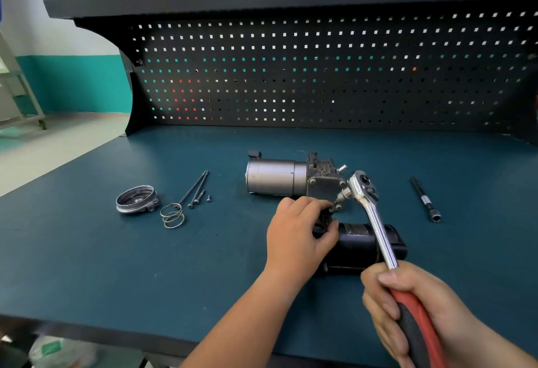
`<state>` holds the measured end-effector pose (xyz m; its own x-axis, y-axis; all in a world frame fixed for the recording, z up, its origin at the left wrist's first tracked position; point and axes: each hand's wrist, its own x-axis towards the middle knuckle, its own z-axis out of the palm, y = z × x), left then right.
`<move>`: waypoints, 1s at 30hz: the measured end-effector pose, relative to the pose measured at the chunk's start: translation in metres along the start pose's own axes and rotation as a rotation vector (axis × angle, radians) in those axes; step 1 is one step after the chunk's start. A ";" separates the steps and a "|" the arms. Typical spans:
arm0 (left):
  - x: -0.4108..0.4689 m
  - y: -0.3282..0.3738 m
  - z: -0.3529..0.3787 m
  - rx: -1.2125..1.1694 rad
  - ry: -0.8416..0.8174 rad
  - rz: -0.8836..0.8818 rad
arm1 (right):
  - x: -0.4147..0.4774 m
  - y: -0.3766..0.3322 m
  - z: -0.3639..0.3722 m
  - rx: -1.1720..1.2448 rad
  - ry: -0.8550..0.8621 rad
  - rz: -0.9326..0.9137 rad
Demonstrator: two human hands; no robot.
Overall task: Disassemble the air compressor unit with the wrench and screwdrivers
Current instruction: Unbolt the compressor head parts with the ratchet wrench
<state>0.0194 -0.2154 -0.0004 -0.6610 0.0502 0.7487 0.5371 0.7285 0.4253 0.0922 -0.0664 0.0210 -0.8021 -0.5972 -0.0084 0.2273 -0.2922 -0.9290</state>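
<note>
The air compressor unit point(291, 178) lies mid-bench: a silver motor cylinder joined to a grey block, with a black cylinder point(359, 244) running toward me. My left hand point(298, 233) grips the unit where the black cylinder meets the block. My right hand point(407, 306) holds the red-and-black handle of a chrome ratchet wrench point(375, 216). The wrench's socket bit sits on a bolt at the block's lower corner point(337, 201).
Left of the unit lie a round metal end cap point(136, 199), a coil spring point(172, 215), two long bolts point(195, 187) and small screws point(208, 199). A black extension bar point(425, 199) lies at right. A black pegboard point(320, 70) backs the blue bench.
</note>
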 end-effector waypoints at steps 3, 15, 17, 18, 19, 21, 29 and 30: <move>0.000 -0.001 0.001 -0.003 0.004 0.003 | 0.001 0.000 0.003 -0.011 0.043 0.020; -0.001 0.001 -0.001 0.006 0.002 0.001 | 0.002 0.001 0.003 -0.018 0.013 0.016; -0.001 0.002 -0.001 -0.004 0.006 0.001 | 0.001 0.001 0.004 -0.027 0.034 0.032; -0.001 0.002 -0.001 -0.008 0.007 0.002 | 0.001 0.000 0.005 -0.040 0.042 0.042; -0.001 0.002 -0.001 -0.010 0.008 0.004 | 0.001 -0.001 0.005 -0.060 0.050 0.053; 0.000 0.001 -0.001 -0.011 0.012 0.008 | 0.000 -0.003 0.006 -0.126 0.077 0.081; -0.001 0.001 -0.002 -0.018 0.005 -0.003 | -0.011 -0.011 0.001 -0.427 0.227 0.215; -0.001 0.001 -0.002 -0.018 0.003 -0.009 | -0.012 -0.013 0.000 -0.465 0.240 0.227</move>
<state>0.0216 -0.2159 0.0009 -0.6642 0.0416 0.7464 0.5407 0.7162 0.4413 0.0991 -0.0552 0.0332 -0.8770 -0.4039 -0.2603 0.1852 0.2157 -0.9587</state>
